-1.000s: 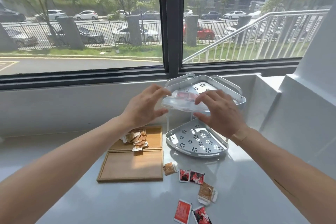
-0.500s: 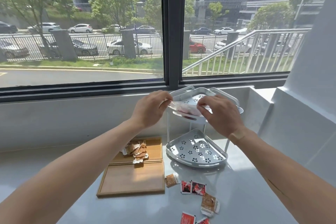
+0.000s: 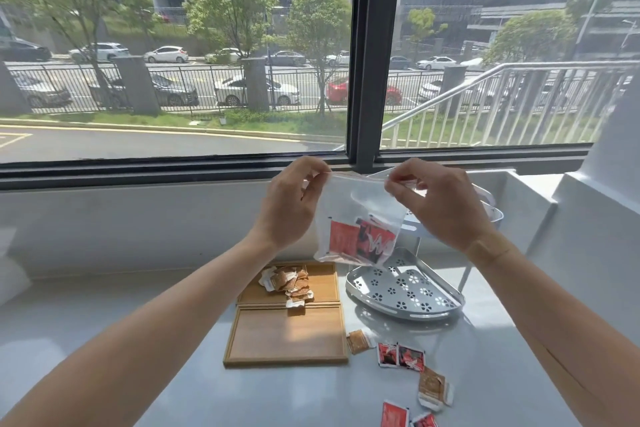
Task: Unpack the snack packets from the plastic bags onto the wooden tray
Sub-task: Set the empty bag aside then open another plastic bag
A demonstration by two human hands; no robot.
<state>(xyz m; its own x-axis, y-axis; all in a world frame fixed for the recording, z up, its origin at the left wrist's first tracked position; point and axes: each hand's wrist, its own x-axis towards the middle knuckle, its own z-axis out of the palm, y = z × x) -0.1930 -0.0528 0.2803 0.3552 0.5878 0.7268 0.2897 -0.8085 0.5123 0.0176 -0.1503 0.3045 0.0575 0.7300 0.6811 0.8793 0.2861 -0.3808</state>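
A clear plastic bag [image 3: 360,204] hangs upright in the air above the table, with red snack packets [image 3: 360,239] at its bottom. My left hand [image 3: 287,208] pinches the bag's top left corner and my right hand [image 3: 440,204] pinches its top right corner. Below lies a two-compartment wooden tray [image 3: 287,333]. Its far compartment holds a heap of brown packets [image 3: 289,282]; the near compartment holds nothing.
A white perforated two-tier corner rack [image 3: 405,288] stands right of the tray, partly behind the bag. Loose red packets [image 3: 400,355] and brown packets [image 3: 433,388] lie on the grey table [image 3: 173,357] near its front right. A window wall runs along the back.
Both hands lifted the bag off the rack's top tier and turned it upright, now gripping its top corners. The packets slid to the bag's bottom.
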